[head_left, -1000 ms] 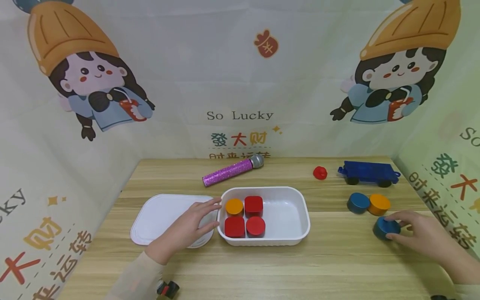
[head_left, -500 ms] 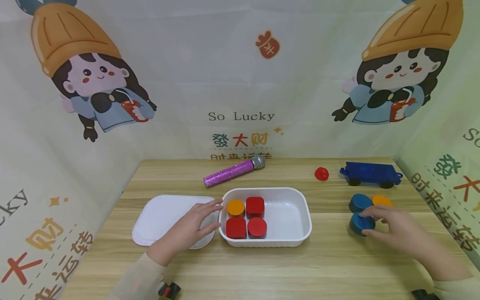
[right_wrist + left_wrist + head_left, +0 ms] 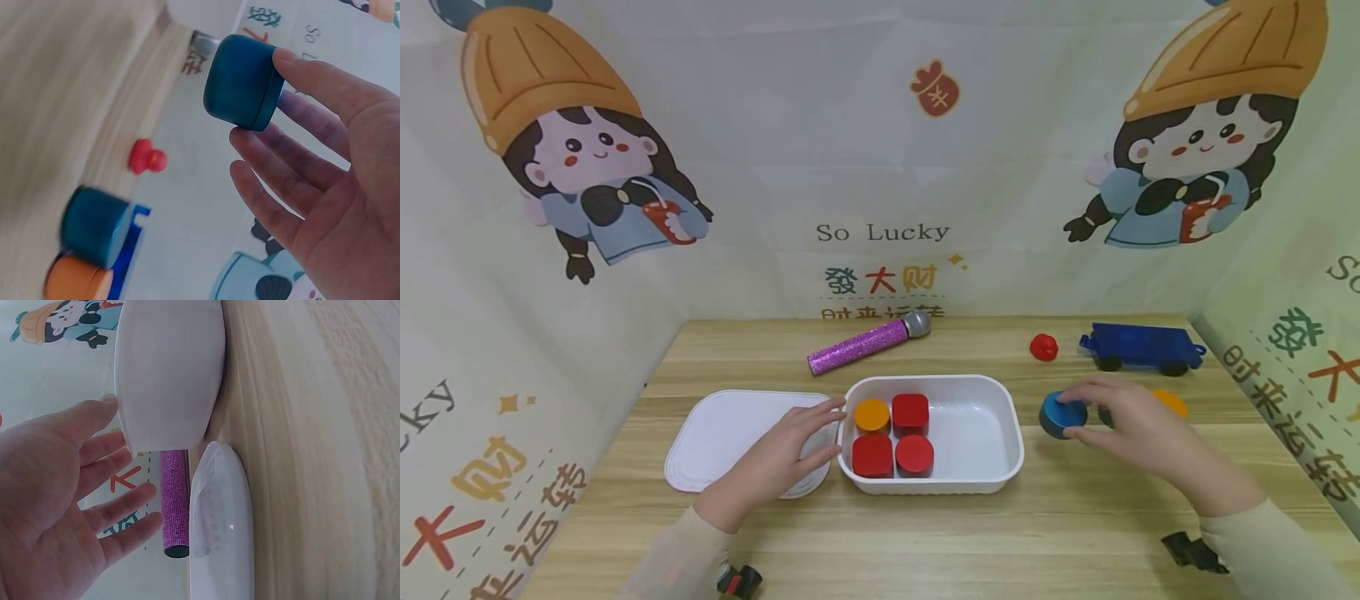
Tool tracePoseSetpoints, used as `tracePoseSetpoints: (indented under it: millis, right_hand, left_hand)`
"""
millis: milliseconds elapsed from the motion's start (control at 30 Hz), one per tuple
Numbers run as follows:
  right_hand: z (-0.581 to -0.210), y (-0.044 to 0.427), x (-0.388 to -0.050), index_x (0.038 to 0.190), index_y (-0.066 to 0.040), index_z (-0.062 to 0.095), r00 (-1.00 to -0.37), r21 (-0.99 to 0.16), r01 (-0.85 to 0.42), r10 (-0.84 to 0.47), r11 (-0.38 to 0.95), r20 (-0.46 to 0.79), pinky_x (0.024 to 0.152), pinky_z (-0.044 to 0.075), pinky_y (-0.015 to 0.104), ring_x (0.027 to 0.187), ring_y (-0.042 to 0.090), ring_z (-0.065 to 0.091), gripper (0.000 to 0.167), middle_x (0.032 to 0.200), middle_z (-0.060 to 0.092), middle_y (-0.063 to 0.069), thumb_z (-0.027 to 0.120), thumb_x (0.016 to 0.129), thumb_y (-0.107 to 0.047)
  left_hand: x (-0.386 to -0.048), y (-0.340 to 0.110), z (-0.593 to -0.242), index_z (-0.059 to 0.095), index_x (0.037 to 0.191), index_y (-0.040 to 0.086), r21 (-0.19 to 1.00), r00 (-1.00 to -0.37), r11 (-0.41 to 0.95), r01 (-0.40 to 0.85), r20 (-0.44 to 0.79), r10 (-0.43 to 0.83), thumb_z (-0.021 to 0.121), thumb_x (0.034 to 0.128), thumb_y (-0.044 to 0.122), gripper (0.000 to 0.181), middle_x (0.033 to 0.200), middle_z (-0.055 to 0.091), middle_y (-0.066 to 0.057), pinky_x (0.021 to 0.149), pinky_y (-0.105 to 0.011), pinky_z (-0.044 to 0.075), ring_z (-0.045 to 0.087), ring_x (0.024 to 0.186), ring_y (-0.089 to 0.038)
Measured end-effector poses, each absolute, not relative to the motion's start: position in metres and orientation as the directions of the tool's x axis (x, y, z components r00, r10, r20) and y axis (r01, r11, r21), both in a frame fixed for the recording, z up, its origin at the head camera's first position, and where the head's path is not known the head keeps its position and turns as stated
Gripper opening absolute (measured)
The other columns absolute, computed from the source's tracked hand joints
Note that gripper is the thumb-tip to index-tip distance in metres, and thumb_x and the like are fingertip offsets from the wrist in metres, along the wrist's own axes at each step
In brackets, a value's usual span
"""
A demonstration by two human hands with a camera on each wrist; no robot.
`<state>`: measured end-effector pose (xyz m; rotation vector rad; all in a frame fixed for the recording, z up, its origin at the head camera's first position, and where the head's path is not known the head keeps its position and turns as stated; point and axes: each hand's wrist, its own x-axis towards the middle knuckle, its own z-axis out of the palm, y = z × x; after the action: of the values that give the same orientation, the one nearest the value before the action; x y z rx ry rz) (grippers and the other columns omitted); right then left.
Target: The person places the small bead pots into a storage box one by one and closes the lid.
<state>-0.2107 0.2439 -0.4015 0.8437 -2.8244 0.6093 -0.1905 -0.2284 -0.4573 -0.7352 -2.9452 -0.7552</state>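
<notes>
while the right hand [image 3: 1138,421] holds a blue round block [image 3: 1062,415] by its side, the left hand [image 3: 786,446] rests at the left end of a white box [image 3: 973,429]. the grip of the right hand is closed around this block, with the thumb on one side and the fingers on the other. the block is to the right of the box, near it but outside, and in the right wrist view it appears raised above the table [image 3: 925,542]. the left hand grips nothing: its fingers are loose and spread, and in the left wrist view the thumb tip touches the box rim.

inside the box, four blocks stand together in its left half: an orange round block [image 3: 872,416] and a red square block [image 3: 910,413] behind, another red square block [image 3: 872,457] and a red round block [image 3: 914,455] in front. to the left of the box lies a white lid [image 3: 730,433], which the left hand partly covers. behind the right hand, a second blue round block [image 3: 97,225] stands beside a second orange block [image 3: 78,278]. farther back are a blue toy wagon [image 3: 1142,345], a small red piece [image 3: 1043,347] and a purple microphone [image 3: 861,346], which lies behind the box.
</notes>
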Motion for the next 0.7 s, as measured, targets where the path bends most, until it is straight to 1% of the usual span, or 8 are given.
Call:
tracePoseSetpoints:
  millis: [200,433,533,700]
  right_hand:
    - [-0.396,0.223,-0.22,0.119,-0.011,0.075,-0.832,-0.385,-0.555,-0.506,0.738,0.228,0.091,0.062,0.052,0.107,0.029,0.069,0.037,0.123,0.073,0.011,0.086,0.085,-0.023]
    - [-0.399,0.198,-0.233,0.12,-0.014,0.074,-0.832,-0.423,-0.547,-0.523,0.722,0.184,0.097,0.06,0.052,0.112,0.029,0.068,0.036,0.126,0.072,0.008,0.085,0.087,-0.024]
    - [-0.402,0.187,-0.238,0.12,-0.015,0.074,-0.828,-0.424,-0.552,-0.533,0.718,0.175,0.096,0.06,0.051,0.112,0.029,0.067,0.036,0.128,0.071,0.008,0.085,0.087,-0.025]
    - [-0.411,0.168,-0.249,0.121,-0.015,0.075,-0.815,-0.418,-0.565,-0.559,0.712,0.15,0.099,0.06,0.049,0.12,0.032,0.066,0.038,0.131,0.069,0.01,0.086,0.086,-0.026]
  left_hand:
    - [-0.191,-0.227,-0.457,0.059,0.147,0.013,0.444,-0.888,0.775,0.45,0.13,0.442,0.068,0.1006,0.033,0.051,0.161,0.048,-0.007,0.118,-0.056,0.043,0.05,0.142,-0.033]
    - [-0.19,-0.227,-0.458,0.058,0.147,0.012,0.434,-0.887,0.779,0.453,0.132,0.442,0.067,0.1012,0.033,0.051,0.16,0.048,-0.007,0.118,-0.055,0.043,0.05,0.141,-0.032]
    - [-0.19,-0.226,-0.457,0.059,0.146,0.011,0.429,-0.888,0.781,0.454,0.138,0.439,0.068,0.1007,0.032,0.051,0.16,0.048,-0.007,0.118,-0.054,0.043,0.051,0.14,-0.032]
    - [-0.19,-0.226,-0.457,0.059,0.146,0.011,0.425,-0.887,0.782,0.456,0.147,0.437,0.068,0.1007,0.032,0.051,0.16,0.049,-0.006,0.118,-0.054,0.043,0.051,0.14,-0.032]
